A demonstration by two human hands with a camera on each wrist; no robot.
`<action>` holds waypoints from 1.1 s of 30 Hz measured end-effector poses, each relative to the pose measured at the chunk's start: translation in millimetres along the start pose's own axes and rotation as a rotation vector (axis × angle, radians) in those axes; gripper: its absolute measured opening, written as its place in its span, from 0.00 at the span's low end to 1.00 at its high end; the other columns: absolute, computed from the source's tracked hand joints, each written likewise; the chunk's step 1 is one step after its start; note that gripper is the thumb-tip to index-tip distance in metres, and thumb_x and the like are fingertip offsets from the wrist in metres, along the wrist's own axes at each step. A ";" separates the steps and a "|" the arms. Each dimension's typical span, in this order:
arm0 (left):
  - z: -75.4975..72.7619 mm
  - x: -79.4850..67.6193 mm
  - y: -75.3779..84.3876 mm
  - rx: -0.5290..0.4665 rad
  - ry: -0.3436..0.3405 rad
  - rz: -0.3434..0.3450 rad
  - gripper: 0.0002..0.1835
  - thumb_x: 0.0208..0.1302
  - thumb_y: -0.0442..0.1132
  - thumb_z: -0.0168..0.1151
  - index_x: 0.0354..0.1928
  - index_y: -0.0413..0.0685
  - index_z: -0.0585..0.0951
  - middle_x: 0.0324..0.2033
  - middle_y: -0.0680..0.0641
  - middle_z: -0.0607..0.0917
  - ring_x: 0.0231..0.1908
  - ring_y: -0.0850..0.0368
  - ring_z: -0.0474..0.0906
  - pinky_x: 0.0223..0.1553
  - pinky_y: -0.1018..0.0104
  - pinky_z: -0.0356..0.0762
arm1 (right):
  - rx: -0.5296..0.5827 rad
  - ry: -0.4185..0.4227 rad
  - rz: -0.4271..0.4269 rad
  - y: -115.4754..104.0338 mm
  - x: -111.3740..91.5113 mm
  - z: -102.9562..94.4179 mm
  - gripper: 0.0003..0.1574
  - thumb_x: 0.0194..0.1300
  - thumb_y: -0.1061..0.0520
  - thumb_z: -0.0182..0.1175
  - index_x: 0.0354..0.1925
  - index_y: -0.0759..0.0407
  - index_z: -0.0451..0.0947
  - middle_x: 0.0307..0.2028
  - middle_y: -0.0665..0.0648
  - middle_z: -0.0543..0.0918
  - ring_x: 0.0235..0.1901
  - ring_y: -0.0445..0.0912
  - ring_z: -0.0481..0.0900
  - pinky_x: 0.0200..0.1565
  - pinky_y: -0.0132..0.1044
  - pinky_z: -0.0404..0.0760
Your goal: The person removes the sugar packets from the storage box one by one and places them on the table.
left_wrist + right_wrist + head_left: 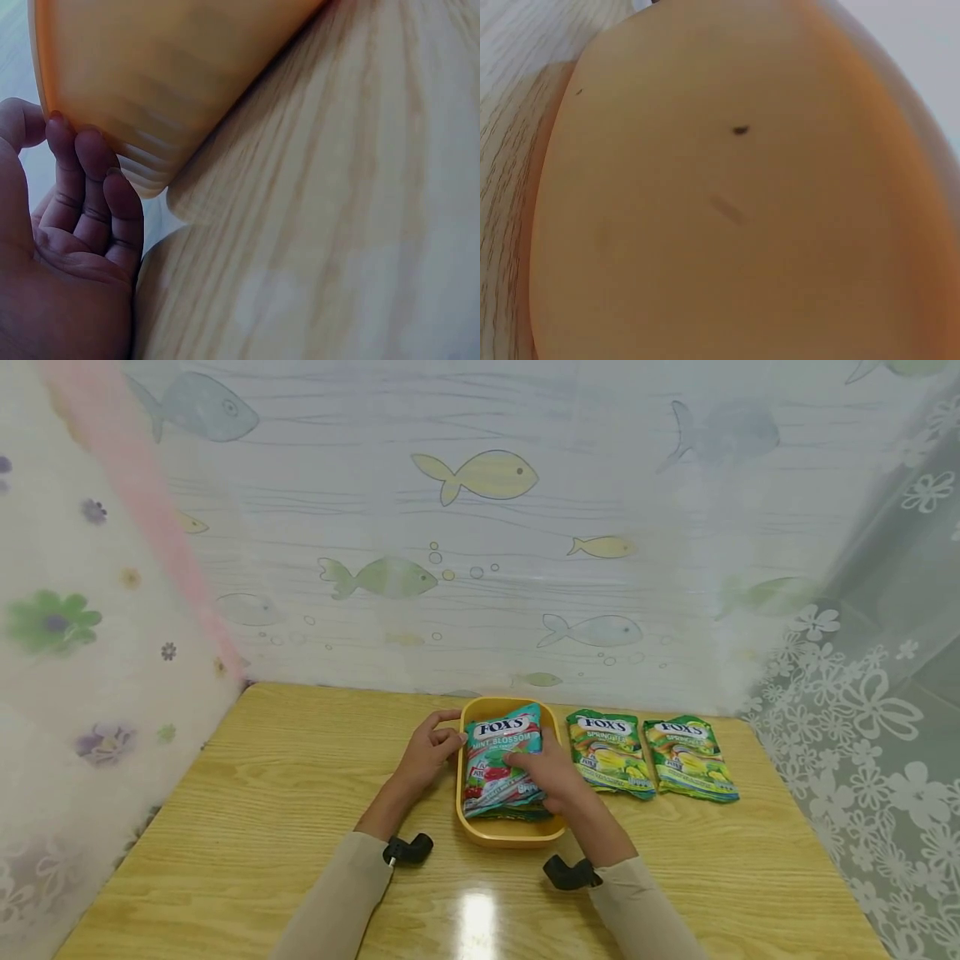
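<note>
A yellow plastic container (pixel 517 842) stands on the table, its outer wall (pixel 172 67) filling the upper left wrist view. My left hand (pixel 427 756) pinches its left rim, thumb at the edge and fingertips against the outside. Inside lies a teal and red bag of Fox's Mint Blossom candy (pixel 491 768). With the thumb across its front and the fingers at its right side, my right hand (pixel 553 772) grips that bag. Green packaging (pixel 517 814) peeks out beneath it. The right wrist view shows only the container's near wall (pixel 720 262); the hand is outside that view.
Two green and yellow bags of Fox's candy, one nearer (pixel 609 756) and one farther right (pixel 692 760), lie side by side right of the container. The wooden table (pixel 285 793) ends at a fish-patterned curtain (pixel 480 635) behind. Curtains also hang at both sides.
</note>
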State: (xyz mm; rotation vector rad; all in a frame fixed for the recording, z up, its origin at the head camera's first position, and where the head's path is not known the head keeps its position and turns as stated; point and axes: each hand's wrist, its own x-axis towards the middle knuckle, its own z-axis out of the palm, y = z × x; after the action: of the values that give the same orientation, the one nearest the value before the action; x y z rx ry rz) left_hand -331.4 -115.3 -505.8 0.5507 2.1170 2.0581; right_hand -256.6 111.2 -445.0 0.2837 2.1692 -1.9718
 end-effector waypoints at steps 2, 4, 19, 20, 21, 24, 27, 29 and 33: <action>0.1 0.0 -0.4 0.006 0.001 0.002 0.24 0.78 0.36 0.61 0.72 0.45 0.72 0.32 0.44 0.86 0.31 0.52 0.77 0.40 0.64 0.78 | 0.013 -0.002 -0.003 -1.0 -0.9 -1.0 0.45 0.74 0.58 0.66 0.78 0.58 0.54 0.57 0.68 0.80 0.44 0.54 0.87 0.41 0.44 0.88; 0.3 0.2 -0.2 0.006 0.000 0.007 0.24 0.78 0.36 0.61 0.72 0.44 0.72 0.31 0.45 0.86 0.31 0.52 0.76 0.39 0.64 0.77 | 0.019 -0.004 -0.008 -2.2 -2.2 -2.4 0.45 0.74 0.58 0.66 0.78 0.57 0.54 0.58 0.68 0.80 0.44 0.53 0.87 0.41 0.44 0.88; 0.2 -0.3 -0.2 -0.007 -0.002 -0.002 0.24 0.78 0.36 0.61 0.72 0.45 0.72 0.32 0.44 0.87 0.31 0.54 0.79 0.39 0.65 0.79 | 0.069 0.031 0.008 -6.1 -19.2 -11.1 0.47 0.75 0.54 0.66 0.81 0.55 0.52 0.59 0.68 0.81 0.43 0.51 0.89 0.45 0.48 0.89; 0.1 -0.1 -0.8 -0.009 -0.001 -0.002 0.24 0.78 0.36 0.61 0.72 0.45 0.72 0.32 0.44 0.87 0.31 0.55 0.79 0.39 0.65 0.79 | 0.071 0.031 0.005 -6.4 -20.3 -11.8 0.47 0.75 0.53 0.66 0.81 0.55 0.53 0.59 0.68 0.82 0.43 0.51 0.89 0.45 0.48 0.89; 0.1 0.0 -1.0 -0.010 -0.001 -0.002 0.24 0.78 0.36 0.61 0.72 0.45 0.72 0.32 0.44 0.87 0.31 0.55 0.79 0.40 0.65 0.79 | 0.070 0.033 0.004 -6.6 -20.9 -12.7 0.46 0.76 0.53 0.65 0.81 0.55 0.54 0.59 0.68 0.82 0.43 0.51 0.89 0.45 0.48 0.89; 0.3 0.4 -2.1 -0.006 -0.004 0.003 0.24 0.78 0.36 0.61 0.72 0.45 0.72 0.31 0.46 0.86 0.31 0.54 0.78 0.40 0.65 0.78 | 0.065 0.034 0.006 -7.6 -23.2 -15.0 0.44 0.77 0.50 0.64 0.80 0.55 0.55 0.58 0.67 0.82 0.43 0.51 0.89 0.45 0.48 0.89; 0.4 0.6 -2.2 0.007 -0.007 0.011 0.23 0.78 0.37 0.61 0.72 0.45 0.72 0.29 0.48 0.85 0.31 0.53 0.77 0.40 0.65 0.78 | 0.051 0.037 0.015 -9.0 -25.7 -16.0 0.44 0.77 0.47 0.64 0.80 0.56 0.56 0.58 0.67 0.82 0.43 0.50 0.89 0.45 0.47 0.89; 0.1 0.4 -2.0 0.008 -0.007 0.013 0.23 0.79 0.37 0.61 0.72 0.45 0.72 0.29 0.48 0.85 0.31 0.52 0.77 0.39 0.65 0.78 | 0.044 0.034 0.013 -10.0 -28.0 -16.1 0.45 0.77 0.46 0.64 0.80 0.57 0.56 0.58 0.67 0.82 0.43 0.50 0.89 0.45 0.47 0.89; -0.8 0.7 -2.7 0.005 -0.006 0.012 0.24 0.78 0.37 0.61 0.72 0.46 0.73 0.30 0.48 0.86 0.31 0.52 0.78 0.40 0.64 0.79 | 0.065 0.031 0.006 -10.2 -32.2 -17.0 0.47 0.77 0.45 0.63 0.82 0.56 0.53 0.58 0.67 0.82 0.43 0.51 0.90 0.44 0.48 0.89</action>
State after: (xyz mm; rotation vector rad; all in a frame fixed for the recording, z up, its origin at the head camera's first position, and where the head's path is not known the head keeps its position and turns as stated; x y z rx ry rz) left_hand -332.8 -115.8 -508.3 0.5707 2.1216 2.0554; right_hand -228.6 126.9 -424.9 0.3323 2.1231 -2.0503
